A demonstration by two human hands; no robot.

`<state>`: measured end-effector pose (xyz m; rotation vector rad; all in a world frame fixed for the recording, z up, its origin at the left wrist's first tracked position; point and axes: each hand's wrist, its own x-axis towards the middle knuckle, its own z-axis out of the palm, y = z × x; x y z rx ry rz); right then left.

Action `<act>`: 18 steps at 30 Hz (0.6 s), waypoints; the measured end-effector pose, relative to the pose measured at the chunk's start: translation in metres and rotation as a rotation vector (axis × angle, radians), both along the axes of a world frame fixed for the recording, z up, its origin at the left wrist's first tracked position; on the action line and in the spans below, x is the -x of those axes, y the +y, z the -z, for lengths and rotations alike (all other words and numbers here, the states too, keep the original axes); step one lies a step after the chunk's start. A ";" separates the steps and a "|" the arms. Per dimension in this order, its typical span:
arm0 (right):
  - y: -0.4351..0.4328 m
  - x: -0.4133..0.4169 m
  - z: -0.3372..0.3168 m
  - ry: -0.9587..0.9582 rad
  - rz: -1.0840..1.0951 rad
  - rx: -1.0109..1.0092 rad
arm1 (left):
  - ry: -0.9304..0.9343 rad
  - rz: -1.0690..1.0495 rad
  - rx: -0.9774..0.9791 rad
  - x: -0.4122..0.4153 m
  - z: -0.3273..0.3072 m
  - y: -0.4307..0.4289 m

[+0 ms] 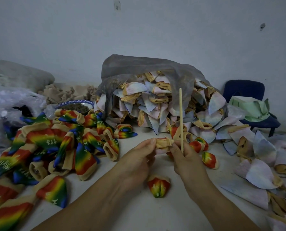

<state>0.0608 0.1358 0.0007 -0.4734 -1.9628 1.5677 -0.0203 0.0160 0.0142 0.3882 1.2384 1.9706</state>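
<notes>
My left hand (141,153) and my right hand (186,155) meet over the middle of the white surface. Between them they pinch a small fabric piece (164,142), beige with a bit of red showing. My right hand also grips a thin wooden stick (181,117) that stands nearly upright, its lower end hidden in the fingers. A half-turned rainbow piece (159,187) lies on the surface just below my hands.
A heap of rainbow fabric pieces (55,147) covers the left. A grey plastic bag (139,70) spills pale inside-out pieces (155,104) behind my hands and along the right. A bowl (75,105) sits at back left, a blue chair (243,90) at back right.
</notes>
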 end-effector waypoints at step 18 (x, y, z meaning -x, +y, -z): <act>-0.005 -0.005 -0.004 0.062 -0.184 -0.111 | 0.079 -0.137 0.046 0.000 0.009 -0.001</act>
